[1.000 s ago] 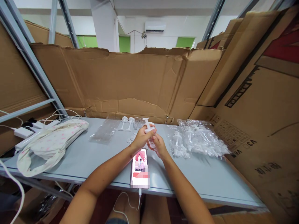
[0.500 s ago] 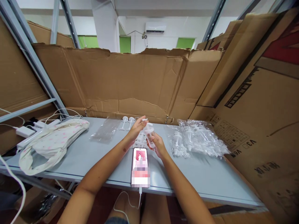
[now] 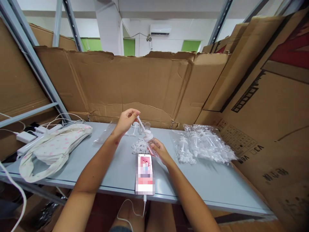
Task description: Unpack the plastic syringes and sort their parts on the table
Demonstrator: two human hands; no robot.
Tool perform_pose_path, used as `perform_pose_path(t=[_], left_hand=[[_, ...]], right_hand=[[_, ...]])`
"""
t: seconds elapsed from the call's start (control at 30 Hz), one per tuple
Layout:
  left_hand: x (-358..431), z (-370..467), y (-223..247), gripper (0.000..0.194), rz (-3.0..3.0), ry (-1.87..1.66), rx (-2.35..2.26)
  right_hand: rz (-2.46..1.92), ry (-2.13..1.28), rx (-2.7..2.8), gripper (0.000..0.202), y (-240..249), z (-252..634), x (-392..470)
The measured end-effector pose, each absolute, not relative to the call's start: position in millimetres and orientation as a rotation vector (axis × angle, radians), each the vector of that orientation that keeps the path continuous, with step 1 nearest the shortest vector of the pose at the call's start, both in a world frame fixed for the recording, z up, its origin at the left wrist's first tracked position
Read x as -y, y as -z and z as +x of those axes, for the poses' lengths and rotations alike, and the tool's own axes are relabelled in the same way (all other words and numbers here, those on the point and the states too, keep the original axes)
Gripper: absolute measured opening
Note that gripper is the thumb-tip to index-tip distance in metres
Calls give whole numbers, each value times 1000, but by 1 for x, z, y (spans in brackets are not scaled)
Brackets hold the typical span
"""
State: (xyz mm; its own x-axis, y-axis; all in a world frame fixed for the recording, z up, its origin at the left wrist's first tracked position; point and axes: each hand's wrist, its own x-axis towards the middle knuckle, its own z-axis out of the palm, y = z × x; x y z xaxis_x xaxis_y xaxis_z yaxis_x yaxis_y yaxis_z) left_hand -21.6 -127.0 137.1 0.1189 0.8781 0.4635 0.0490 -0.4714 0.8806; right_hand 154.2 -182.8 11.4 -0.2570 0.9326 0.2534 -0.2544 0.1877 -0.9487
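Note:
My right hand (image 3: 160, 149) is wrapped round a clear, ribbed syringe barrel (image 3: 151, 145) with a white collar, which tilts to the upper left. My left hand (image 3: 127, 120) pinches the top end of a white plunger (image 3: 142, 125). The plunger slants down from my fingers to the barrel's collar; how far its lower end reaches inside I cannot tell. Below the hands, a pile of small white plastic pieces (image 3: 139, 146) lies on the table. Another white plunger (image 3: 135, 128) stands just behind, next to clear cylinders (image 3: 147, 126).
A phone (image 3: 145, 174) with a charging cable lies at the table's front edge. Bagged syringe parts (image 3: 207, 145) lie to the right. On the left are a flat clear bag (image 3: 104, 137), a cloth bag (image 3: 55, 145) and power strips (image 3: 31, 140). Cardboard (image 3: 125, 83) walls the back.
My left hand has moved up and left from the barrel's top, drawing the plunger out into a long slanted stretch. My right hand still holds the barrel, now tilted more to the left.

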Motion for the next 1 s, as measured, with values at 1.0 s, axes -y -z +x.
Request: perform_pose_path(t=[1.0], left_hand=[[58, -52, -50, 24, 2597, -826, -1457]], right_hand=[[-864, -1199, 1226, 36, -7, 165, 172]])
